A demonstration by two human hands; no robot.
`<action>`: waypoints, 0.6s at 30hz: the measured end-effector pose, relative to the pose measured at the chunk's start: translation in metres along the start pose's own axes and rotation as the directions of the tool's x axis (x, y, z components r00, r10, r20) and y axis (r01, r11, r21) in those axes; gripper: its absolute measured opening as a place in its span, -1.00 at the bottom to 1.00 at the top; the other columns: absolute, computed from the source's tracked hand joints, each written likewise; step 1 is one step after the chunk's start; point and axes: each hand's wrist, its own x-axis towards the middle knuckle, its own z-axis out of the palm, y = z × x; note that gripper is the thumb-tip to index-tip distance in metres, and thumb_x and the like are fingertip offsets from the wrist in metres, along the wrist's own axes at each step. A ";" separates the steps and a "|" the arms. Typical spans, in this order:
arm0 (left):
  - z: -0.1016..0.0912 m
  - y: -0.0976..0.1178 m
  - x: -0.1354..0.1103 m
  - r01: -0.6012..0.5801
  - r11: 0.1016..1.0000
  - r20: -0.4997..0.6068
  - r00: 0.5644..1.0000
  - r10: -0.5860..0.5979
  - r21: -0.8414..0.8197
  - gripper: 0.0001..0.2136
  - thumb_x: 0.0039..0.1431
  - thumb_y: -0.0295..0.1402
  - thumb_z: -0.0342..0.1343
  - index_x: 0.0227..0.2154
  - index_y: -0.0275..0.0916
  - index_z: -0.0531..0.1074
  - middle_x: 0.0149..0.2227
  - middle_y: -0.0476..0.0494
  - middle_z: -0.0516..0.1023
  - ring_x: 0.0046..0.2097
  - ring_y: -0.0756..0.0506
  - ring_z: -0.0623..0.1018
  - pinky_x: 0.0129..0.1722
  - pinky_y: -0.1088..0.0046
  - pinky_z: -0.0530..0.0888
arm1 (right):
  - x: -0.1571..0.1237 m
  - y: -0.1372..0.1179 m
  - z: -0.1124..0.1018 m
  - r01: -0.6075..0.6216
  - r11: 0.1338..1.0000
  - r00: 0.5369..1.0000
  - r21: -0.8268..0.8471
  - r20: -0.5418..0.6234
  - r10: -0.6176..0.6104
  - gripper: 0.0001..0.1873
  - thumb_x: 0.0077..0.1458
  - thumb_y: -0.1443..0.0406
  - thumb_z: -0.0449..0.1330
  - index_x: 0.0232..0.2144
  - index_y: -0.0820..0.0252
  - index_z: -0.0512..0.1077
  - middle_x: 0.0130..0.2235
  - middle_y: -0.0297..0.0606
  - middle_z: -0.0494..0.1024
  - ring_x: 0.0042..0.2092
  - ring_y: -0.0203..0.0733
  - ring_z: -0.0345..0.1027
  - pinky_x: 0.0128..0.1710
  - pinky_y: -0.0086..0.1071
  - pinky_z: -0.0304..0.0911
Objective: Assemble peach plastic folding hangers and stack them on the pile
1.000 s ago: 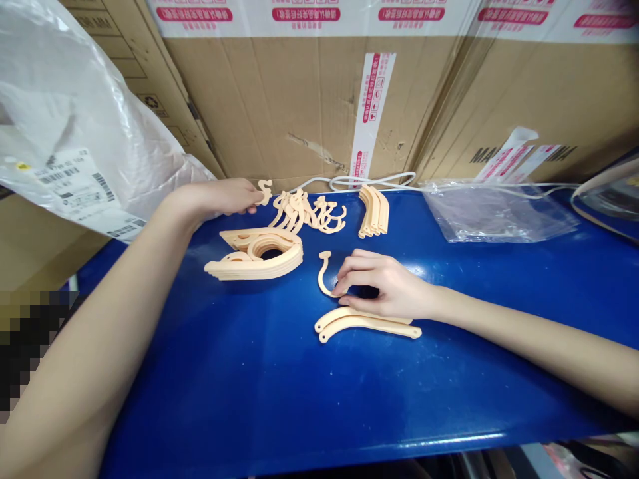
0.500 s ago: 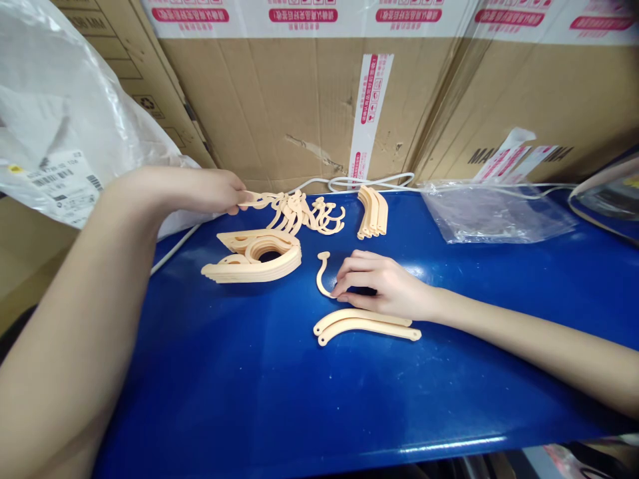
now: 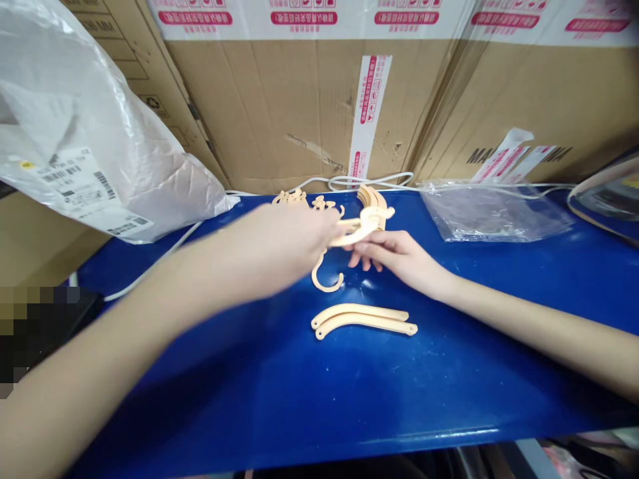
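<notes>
My left hand (image 3: 312, 233), blurred by motion, is closed on a cream plastic hanger part (image 3: 369, 223) above the table. The near end of that part is hidden in the fingers. My right hand (image 3: 394, 256) meets the part's underside, thumb and index finger together at its lower edge, the other fingers curled below. A loose cream hanger hook (image 3: 328, 283) lies just below my left hand. Closer to me, two curved hanger arms (image 3: 364, 320) lie side by side. Behind my left hand, several more hooks (image 3: 294, 197) are partly covered.
At the back, a stack of curved arms (image 3: 367, 194) stands near a white cable (image 3: 369, 181). Cardboard boxes (image 3: 279, 100) wall off the blue table's (image 3: 449, 386) far side. A clear plastic bag (image 3: 494, 209) lies right, a white plastic package (image 3: 124, 133) left.
My left hand has come right from the back left, carrying the hanger part. My right hand has let go of the hook and moved up to the part. My left forearm now covers the stacked pieces.
</notes>
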 end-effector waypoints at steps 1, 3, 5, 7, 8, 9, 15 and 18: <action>0.011 0.009 -0.005 -0.100 0.988 0.032 0.995 0.097 0.114 -0.91 0.19 -0.39 0.06 -0.42 -0.20 0.42 -0.55 -0.02 0.44 -0.52 -0.05 0.44 -0.53 0.47 0.22 | -0.002 0.000 -0.005 -0.104 0.985 0.995 0.135 0.007 0.105 -0.68 0.22 0.11 0.10 -0.33 0.25 0.49 -0.34 -0.18 0.61 -0.42 -0.30 0.39 -0.46 -0.44 0.26; 0.032 0.017 -0.014 -0.171 0.954 0.005 0.984 0.176 0.248 -0.90 0.24 -0.42 -0.01 -0.37 -0.21 0.36 -0.59 -0.02 0.40 -0.57 -0.06 0.41 -0.59 0.45 0.16 | -0.008 0.002 -0.013 -0.256 0.892 0.966 0.373 0.070 0.248 -0.58 0.22 0.01 0.05 -0.30 0.25 0.47 -0.38 -0.16 0.61 -0.47 -0.31 0.37 -0.54 -0.47 0.23; 0.052 0.016 -0.020 -0.231 0.929 0.000 0.970 0.241 0.289 -0.88 0.31 -0.41 -0.06 -0.35 -0.23 0.34 -0.55 -0.03 0.43 -0.53 -0.07 0.44 -0.58 0.44 0.20 | -0.016 0.003 -0.018 -0.317 0.807 0.947 0.498 0.126 0.294 -0.51 0.19 -0.06 0.03 -0.23 0.24 0.44 -0.41 -0.16 0.60 -0.50 -0.30 0.37 -0.58 -0.48 0.23; 0.069 0.009 -0.023 -0.282 0.910 -0.047 0.950 0.310 0.304 -0.83 0.36 -0.40 -0.10 -0.34 -0.25 0.32 -0.50 -0.06 0.45 -0.44 -0.09 0.50 -0.54 0.45 0.25 | -0.023 0.002 -0.018 -0.312 0.796 0.949 0.519 0.122 0.292 -0.49 0.16 -0.08 0.06 -0.19 0.25 0.43 -0.40 -0.15 0.60 -0.51 -0.31 0.36 -0.59 -0.48 0.23; 0.076 0.006 -0.023 -0.284 0.908 -0.075 0.944 0.321 0.307 -0.80 0.38 -0.38 -0.12 -0.35 -0.26 0.32 -0.49 -0.06 0.45 -0.43 -0.09 0.50 -0.55 0.46 0.25 | -0.026 0.002 -0.017 -0.298 0.815 0.953 0.497 0.102 0.287 -0.51 0.16 -0.06 0.10 -0.17 0.25 0.43 -0.39 -0.15 0.60 -0.50 -0.31 0.36 -0.59 -0.49 0.23; 0.082 0.003 -0.024 -0.291 0.905 -0.106 0.936 0.336 0.310 -0.78 0.40 -0.37 -0.14 -0.36 -0.26 0.33 -0.49 -0.07 0.45 -0.43 -0.08 0.50 -0.56 0.47 0.24 | -0.028 0.001 -0.015 -0.285 0.841 0.957 0.461 0.078 0.281 -0.54 0.14 -0.01 0.16 -0.15 0.26 0.44 -0.38 -0.17 0.60 -0.49 -0.32 0.36 -0.59 -0.50 0.24; 0.100 -0.004 -0.026 -0.333 0.900 -0.244 0.882 0.403 0.282 -0.74 0.41 -0.43 -0.22 -0.31 -0.28 0.36 -0.43 -0.06 0.49 -0.37 -0.06 0.53 -0.57 0.49 0.25 | -0.032 0.003 -0.008 -0.206 0.938 0.978 0.278 0.022 0.209 -0.73 0.12 0.14 0.26 -0.28 0.27 0.49 -0.42 -0.26 0.57 -0.51 -0.39 0.33 -0.59 -0.51 0.27; 0.101 -0.005 -0.028 -0.327 0.918 -0.262 0.887 0.380 0.225 -0.71 0.43 -0.41 -0.26 -0.25 -0.28 0.38 -0.39 -0.07 0.52 -0.34 -0.05 0.55 -0.56 0.50 0.29 | -0.033 0.006 -0.009 -0.158 0.954 0.987 0.254 0.023 0.158 -0.75 0.14 0.16 0.23 -0.26 0.25 0.50 -0.40 -0.28 0.57 -0.50 -0.39 0.34 -0.56 -0.51 0.30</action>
